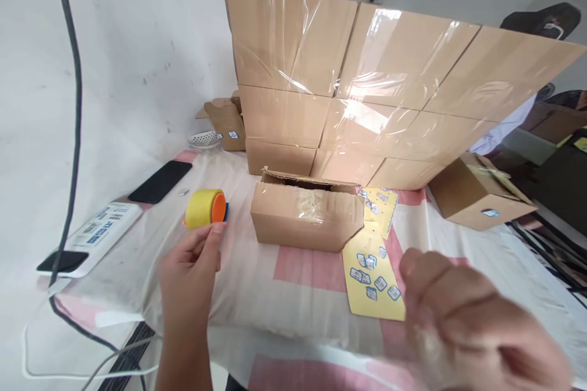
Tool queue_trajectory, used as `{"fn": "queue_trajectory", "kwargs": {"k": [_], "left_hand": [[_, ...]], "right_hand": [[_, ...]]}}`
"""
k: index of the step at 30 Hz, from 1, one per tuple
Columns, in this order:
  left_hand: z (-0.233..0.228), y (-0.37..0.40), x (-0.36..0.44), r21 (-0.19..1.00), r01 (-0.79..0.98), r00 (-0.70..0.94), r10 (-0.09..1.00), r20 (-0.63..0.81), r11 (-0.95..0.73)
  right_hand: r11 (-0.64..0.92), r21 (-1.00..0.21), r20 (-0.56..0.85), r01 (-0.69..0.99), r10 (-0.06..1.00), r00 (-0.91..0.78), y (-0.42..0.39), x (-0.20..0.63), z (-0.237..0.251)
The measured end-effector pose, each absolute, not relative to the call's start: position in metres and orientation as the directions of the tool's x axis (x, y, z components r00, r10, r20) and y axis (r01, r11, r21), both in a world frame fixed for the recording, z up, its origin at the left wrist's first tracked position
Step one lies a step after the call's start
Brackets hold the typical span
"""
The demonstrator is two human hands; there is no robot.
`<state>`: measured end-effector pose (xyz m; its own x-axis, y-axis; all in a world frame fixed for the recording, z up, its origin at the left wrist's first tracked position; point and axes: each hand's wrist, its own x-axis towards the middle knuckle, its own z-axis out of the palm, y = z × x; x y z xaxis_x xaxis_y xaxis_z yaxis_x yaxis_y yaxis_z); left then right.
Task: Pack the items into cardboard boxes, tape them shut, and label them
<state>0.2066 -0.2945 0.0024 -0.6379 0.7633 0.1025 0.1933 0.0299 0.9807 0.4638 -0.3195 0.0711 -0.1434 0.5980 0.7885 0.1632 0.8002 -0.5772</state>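
Observation:
My left hand [195,259] is closed just in front of a yellow roll [199,208] with an orange core, which looks like tape. Thumb and forefinger are pressed together; whatever they may pinch is too small to make out. At the lower right my right hand [477,324] is curled closed and smeared by motion, with any contents hidden. It is nearest a yellow sheet [389,247] bearing several small blue-edged stickers [380,283]. Between the hands lies a long cardboard box [284,217], its top partly open and a strip of clear tape across its front.
A tall taped cardboard panel [284,116] stands behind the box. Smaller cartons sit at left [232,125] and right [472,195]. A black phone [160,182], a white labelled box [107,229] and a dark cable [76,104] are at the left.

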Motion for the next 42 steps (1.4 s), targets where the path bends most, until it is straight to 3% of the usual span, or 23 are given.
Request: {"fn": "queue_trajectory", "kwargs": {"k": [2,5,7,9,14,19,25,42], "left_hand": [[0.013,-0.28,0.217,0.918,0.382,-0.606,0.72,0.337,-0.107],[0.029,-0.254,0.234,0.596,0.718,-0.23,0.687,0.689,-0.358],[0.033,-0.238,0.243,0.371,0.809,0.048,0.679,0.732,-0.457],[0.031,-0.227,0.248,0.271,0.833,0.202,0.72,0.665,-0.483],[0.01,-0.222,0.249,0.32,0.851,0.169,0.795,0.583,-0.416],[0.005,-0.229,0.247,0.376,0.829,0.141,0.807,0.574,-0.413],[0.007,-0.232,0.246,0.413,0.797,0.172,0.822,0.543,-0.44],[-0.007,-0.234,0.239,0.163,0.859,0.31,0.747,0.589,-0.485]], "right_hand": [[0.682,-0.697,0.688,0.219,0.723,-0.06,-0.31,0.471,0.084],[0.46,-0.836,0.463,0.299,0.884,-0.066,-0.271,0.466,0.095],[0.364,-0.88,0.353,0.303,0.931,-0.095,-0.238,0.458,0.097],[0.318,-0.889,0.279,0.329,0.947,-0.162,-0.21,0.451,0.097],[0.244,-0.862,0.129,0.445,0.953,-0.273,-0.174,0.441,0.092],[0.271,-0.841,0.131,0.467,0.942,-0.31,-0.165,0.434,0.081],[0.257,-0.84,0.155,0.478,0.958,-0.243,-0.159,0.438,0.078],[0.329,-0.6,0.175,0.729,0.943,-0.282,-0.157,0.431,0.065]]}}
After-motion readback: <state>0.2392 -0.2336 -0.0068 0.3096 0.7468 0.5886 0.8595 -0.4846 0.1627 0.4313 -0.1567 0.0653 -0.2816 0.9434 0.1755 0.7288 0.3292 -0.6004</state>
